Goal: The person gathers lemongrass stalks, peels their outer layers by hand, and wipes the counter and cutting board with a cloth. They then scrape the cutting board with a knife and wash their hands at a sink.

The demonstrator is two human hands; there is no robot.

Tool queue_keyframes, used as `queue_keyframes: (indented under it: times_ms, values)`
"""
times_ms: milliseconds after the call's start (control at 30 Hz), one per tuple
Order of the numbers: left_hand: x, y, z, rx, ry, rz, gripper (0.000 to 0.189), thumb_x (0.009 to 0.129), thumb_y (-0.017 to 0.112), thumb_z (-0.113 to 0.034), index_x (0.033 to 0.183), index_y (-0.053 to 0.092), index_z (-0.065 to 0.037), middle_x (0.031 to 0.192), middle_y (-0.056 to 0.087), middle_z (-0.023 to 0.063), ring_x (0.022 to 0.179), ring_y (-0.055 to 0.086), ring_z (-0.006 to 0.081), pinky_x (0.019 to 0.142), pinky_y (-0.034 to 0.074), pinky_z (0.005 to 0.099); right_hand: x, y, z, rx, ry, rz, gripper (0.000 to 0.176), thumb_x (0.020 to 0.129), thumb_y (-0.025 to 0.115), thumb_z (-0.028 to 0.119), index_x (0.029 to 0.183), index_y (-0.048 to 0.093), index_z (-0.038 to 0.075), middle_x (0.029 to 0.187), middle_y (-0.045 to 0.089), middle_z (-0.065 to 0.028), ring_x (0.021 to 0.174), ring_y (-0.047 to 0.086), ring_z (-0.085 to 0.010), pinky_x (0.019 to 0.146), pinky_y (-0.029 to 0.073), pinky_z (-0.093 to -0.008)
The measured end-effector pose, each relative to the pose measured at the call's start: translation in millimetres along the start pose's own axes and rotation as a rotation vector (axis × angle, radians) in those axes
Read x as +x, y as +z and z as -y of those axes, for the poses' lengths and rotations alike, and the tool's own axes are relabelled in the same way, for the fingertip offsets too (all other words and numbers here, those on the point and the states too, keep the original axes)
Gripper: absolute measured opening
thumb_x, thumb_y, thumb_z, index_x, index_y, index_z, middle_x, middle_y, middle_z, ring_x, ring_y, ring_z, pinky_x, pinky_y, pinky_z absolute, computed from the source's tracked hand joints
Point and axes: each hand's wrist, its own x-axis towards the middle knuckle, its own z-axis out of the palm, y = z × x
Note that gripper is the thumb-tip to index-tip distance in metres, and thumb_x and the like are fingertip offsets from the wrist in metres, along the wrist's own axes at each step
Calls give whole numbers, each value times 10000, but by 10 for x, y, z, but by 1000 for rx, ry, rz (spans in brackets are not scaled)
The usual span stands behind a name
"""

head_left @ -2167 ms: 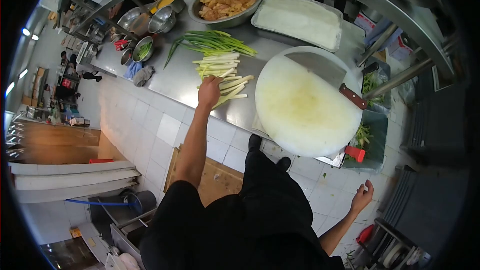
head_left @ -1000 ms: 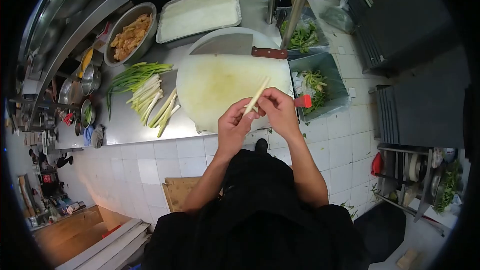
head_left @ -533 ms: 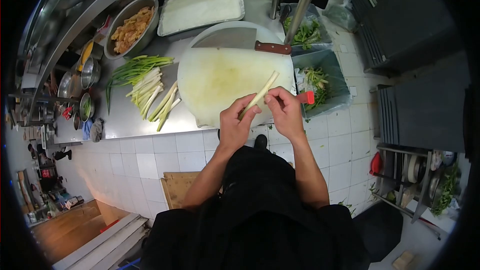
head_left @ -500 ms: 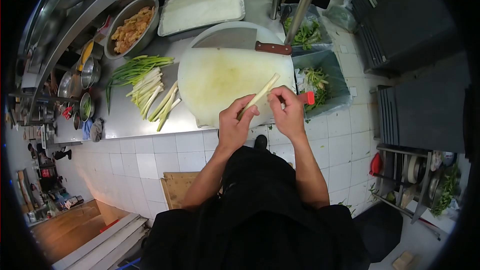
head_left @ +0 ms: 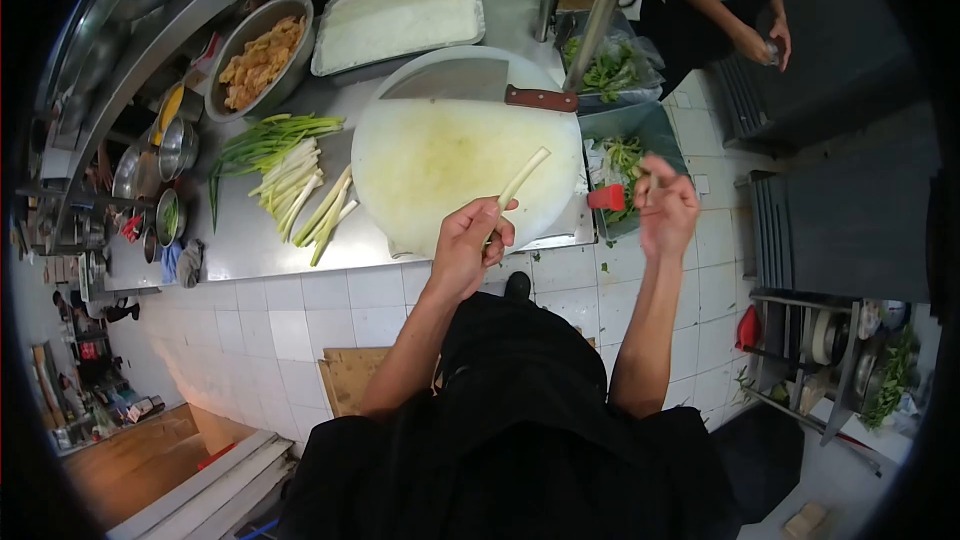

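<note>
A pale scallion stalk is pinched in my left hand, its upper end slanting over the round white cutting board. My right hand is away from the stalk, beside the bin of trimmings; its fingers look spread and a little blurred. Across the back of the board lies a cleaver, its brown handle pointing right. Left of the board are scallion whites, a few separate stalks and green scallion tops.
Behind the board sit a tray of white powder and a bowl of meat pieces. A red-ended object sticks out at the counter's right edge. A second bin of greens stands farther back, near another person.
My right hand has left the stalk and moved right, to the bin. My left hand still holds the stalk. Another person has come farther into view at the upper right.
</note>
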Motion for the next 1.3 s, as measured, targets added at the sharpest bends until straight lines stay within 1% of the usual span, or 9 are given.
queue_keyframes:
  times_ms: [67, 200, 233, 300, 667, 767, 1133, 1267, 1300]
  values:
    - [45, 79, 43, 42, 23, 26, 277, 991, 430, -189, 1098, 557, 32, 666, 528, 49, 493, 342, 51, 446, 285, 195, -178, 79, -109, 330, 222, 179, 154, 811, 450, -83, 701, 451, 24, 957, 601, -159, 702, 571, -181, 596, 483, -284]
    - [90, 198, 119, 194, 119, -13, 251, 967, 485, -156, 1117, 558, 30, 704, 562, 46, 511, 374, 40, 455, 305, 187, -471, 668, -75, 180, 531, 90, 99, 833, 525, -33, 896, 583, 15, 877, 601, -88, 652, 529, -124, 593, 428, -236]
    - [96, 215, 127, 209, 141, -9, 256, 958, 505, -153, 1126, 561, 32, 721, 576, 43, 528, 386, 34, 470, 320, 185, -488, 682, -135, 180, 527, 84, 99, 833, 525, -33, 896, 583, 15, 877, 601, -88, 652, 529, -124, 593, 428, -236]
    - [90, 253, 121, 239, 146, -6, 254, 960, 501, -160, 1117, 567, 29, 714, 578, 39, 527, 384, 31, 471, 321, 185, -485, 667, -273, -189, 419, 384, 187, 835, 549, -9, 1016, 595, -4, 866, 597, -56, 664, 517, -89, 600, 420, -223]
    - [98, 223, 107, 348, 142, -20, 244, 961, 499, -170, 1081, 590, 23, 677, 580, 36, 503, 365, 24, 454, 299, 180, -350, 712, -273, -253, 393, 362, 239, 810, 556, -10, 1045, 601, -22, 841, 607, -28, 691, 534, -70, 584, 425, -213]
    - [103, 241, 114, 489, 253, -54, 242, 954, 514, -167, 1085, 592, 22, 689, 589, 20, 525, 363, 14, 470, 300, 181, -309, 737, -236, -177, 415, 360, 229, 799, 548, -27, 1020, 603, -22, 827, 612, -37, 695, 544, -78, 578, 431, -220]
    - [122, 217, 136, 703, 338, -74, 221, 934, 553, -130, 1064, 608, 41, 707, 617, 28, 693, 551, 67, 604, 421, 220, -325, 768, -264, -82, 440, 297, 144, 769, 539, -57, 892, 606, -23, 766, 620, -63, 662, 566, -101, 551, 440, -235]
    - [132, 223, 146, 732, 392, -37, 232, 945, 537, -153, 1059, 607, 37, 694, 613, 48, 598, 502, 51, 540, 386, 205, -319, 732, -349, -69, 476, 237, 114, 771, 517, -65, 840, 593, -14, 757, 612, -75, 628, 549, -111, 539, 430, -244]
    - [129, 227, 119, 590, 248, -8, 239, 953, 518, -168, 1047, 605, 34, 669, 595, 51, 541, 450, 46, 500, 351, 201, -318, 707, -362, -67, 496, 231, 115, 777, 497, -67, 831, 579, -8, 779, 613, -87, 629, 539, -120, 546, 427, -251]
